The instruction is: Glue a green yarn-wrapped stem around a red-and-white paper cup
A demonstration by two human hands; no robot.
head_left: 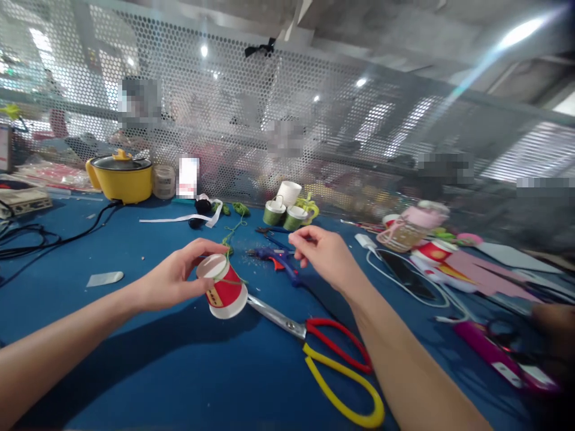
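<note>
Mid-table toward the near edge, left hand (173, 278) pinches the tilted red paper cup (223, 289) off the blue surface (135, 371), right hand (326, 254) fingers closed on green cord (230, 239), apparently mid-wrap at the rim; next turn likely needs tension, scissors (323, 344) just beside.

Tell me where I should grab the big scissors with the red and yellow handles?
Probably by the handle loops: the scissors lie flat on the blue table with red and yellow loops toward you and the blades pointing away under the paper cup. Come from above on the near side, fingers through the loops, away from the sharp tips.
</note>
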